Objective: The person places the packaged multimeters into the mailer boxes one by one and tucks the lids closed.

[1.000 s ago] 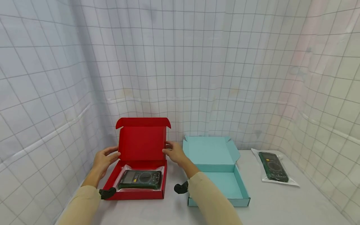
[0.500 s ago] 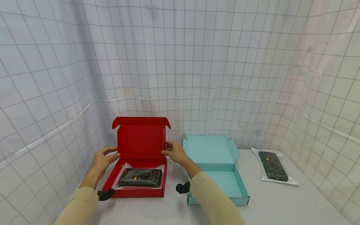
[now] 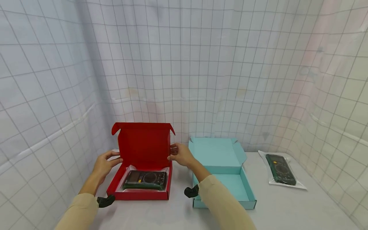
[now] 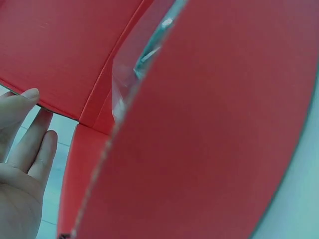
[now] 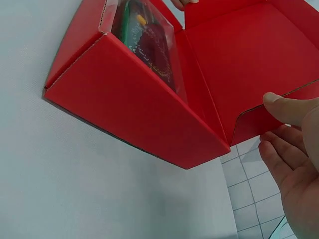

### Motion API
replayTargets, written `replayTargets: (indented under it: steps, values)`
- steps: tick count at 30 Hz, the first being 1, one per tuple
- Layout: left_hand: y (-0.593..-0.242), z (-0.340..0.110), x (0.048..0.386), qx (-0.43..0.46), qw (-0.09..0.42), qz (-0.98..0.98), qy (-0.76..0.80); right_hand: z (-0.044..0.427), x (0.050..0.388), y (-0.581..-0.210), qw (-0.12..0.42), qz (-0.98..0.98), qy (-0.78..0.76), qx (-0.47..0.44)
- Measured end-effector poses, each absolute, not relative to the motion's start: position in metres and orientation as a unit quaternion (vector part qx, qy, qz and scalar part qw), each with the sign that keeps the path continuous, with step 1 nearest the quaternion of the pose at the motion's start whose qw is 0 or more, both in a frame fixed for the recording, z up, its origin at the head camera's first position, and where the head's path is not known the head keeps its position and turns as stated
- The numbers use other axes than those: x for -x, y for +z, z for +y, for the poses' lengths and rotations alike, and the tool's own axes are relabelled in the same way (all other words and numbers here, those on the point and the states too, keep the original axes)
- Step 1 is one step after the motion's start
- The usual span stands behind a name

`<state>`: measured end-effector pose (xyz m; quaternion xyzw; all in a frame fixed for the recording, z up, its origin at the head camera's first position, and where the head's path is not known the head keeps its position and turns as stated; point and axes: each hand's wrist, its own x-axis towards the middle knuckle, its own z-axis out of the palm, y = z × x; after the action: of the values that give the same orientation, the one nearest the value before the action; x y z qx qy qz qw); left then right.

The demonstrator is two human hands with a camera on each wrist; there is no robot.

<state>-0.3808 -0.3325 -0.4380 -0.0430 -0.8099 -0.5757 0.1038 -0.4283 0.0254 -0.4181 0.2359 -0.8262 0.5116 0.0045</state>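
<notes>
Lid (image 3: 144, 145) of red box (image 3: 143, 196) stands up, fingers of left hand (image 3: 103, 163) and right hand (image 3: 182, 156) pinching it at the sides; meter (image 3: 146, 180) lies bagged inside. Step looks like working the lid; next move likely calls for guiding both sides evenly, flaps (image 3: 115, 128) could snag. Blue box (image 3: 250, 205) beside, right sleeve (image 3: 225, 203) across it; second meter (image 3: 280, 170) farther right on tabletop (image 3: 287, 207).

The person wears long, plain sleeves, the left sleeve (image 3: 80, 209) and the right sleeve (image 3: 223, 201) both pale cream. A small black attachment (image 3: 106, 201) with a rounded end juts inward from the left cuff, a matching piece (image 3: 191, 191) from the right.
</notes>
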Motion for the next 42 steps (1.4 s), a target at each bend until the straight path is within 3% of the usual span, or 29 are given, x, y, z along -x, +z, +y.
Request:
replayTargets:
  steps: [11, 18, 28, 36, 42]
  values:
    - [-0.446, -0.345, 0.378, 0.067, 0.093, -0.787, -0.606, 0.034, 0.426, -0.422, 0.001, -0.809, 0.527, -0.261]
    - [-0.449, -0.354, 0.374, 0.117, 0.048, -0.721, -0.681, 0.038, 0.418, -0.418, -0.034, -0.800, 0.537, -0.264]
    - [-0.452, -0.358, 0.365, 0.138, 0.008, -0.690, -0.710, 0.038, 0.413, -0.421, -0.020, -0.806, 0.532, -0.259]
    - [-0.456, -0.365, 0.360, 0.177, -0.045, -0.659, -0.729, 0.044, 0.410, -0.424, -0.059, -0.782, 0.557, -0.273]
    - [-0.457, -0.365, 0.357, 0.154, -0.059, -0.660, -0.733, 0.046, 0.407, -0.425, -0.095, -0.759, 0.592, -0.254]
